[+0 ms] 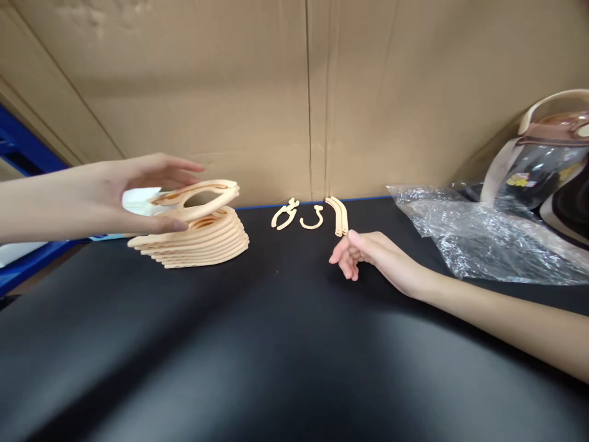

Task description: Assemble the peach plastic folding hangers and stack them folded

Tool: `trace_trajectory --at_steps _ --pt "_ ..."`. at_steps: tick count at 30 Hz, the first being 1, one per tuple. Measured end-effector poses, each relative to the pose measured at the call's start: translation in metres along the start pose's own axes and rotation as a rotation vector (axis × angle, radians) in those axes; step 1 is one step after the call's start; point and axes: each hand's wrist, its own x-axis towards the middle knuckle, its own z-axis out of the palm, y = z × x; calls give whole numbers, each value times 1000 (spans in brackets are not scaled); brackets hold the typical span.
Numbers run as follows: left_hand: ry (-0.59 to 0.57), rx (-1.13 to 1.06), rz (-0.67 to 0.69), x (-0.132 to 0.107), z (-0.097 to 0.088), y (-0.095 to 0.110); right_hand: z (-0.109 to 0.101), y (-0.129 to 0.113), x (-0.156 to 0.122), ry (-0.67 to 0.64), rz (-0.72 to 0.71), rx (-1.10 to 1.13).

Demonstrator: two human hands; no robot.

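Note:
My left hand (142, 193) grips a beige plastic hanger piece (209, 199) with an oval opening, thumb in front and fingers behind. That piece is tilted over a neat stack of similar beige hanger pieces (207, 245) on the black table. My right hand (368, 252) hovers over the table, palm turned inward, fingers loosely curled and apart with nothing visible in them. Its thumb is close to two slim curved beige strips (339, 215); whether it touches them I cannot tell. Left of the strips lie a beige hook (313, 221) and several small beige parts (285, 215).
A cardboard wall (221, 98) rises behind the black table (285, 344). Crumpled clear plastic film (478, 233) lies at the right, by a large transparent bottle (538, 166) with a handle and strap. At far left is a blue metal frame (37, 147), with a white packet (138, 199) behind the stack.

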Motion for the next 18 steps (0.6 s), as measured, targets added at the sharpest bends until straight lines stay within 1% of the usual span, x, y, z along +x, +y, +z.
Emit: trace_trajectory --at_steps 2,3,6,8,10,13,18 --pt "-66 -22 -30 5 2 -13 0 0 0 -6 -4 -3" --pt "-78 -27 -44 5 3 -17 0 0 0 -7 -3 -7" --pt "-88 -36 -82 1 5 -21 1 -1 0 -5 5 -28" --pt "-122 -44 -96 -2 4 -21 1 -1 0 -5 11 -42" --pt "-116 -49 -86 -5 4 -21 1 -1 0 -5 14 -54" --pt "-45 -25 -35 -5 6 -21 1 -1 -1 -1 17 -67" --pt "-98 31 21 -4 10 -18 1 0 0 -9 13 -70"
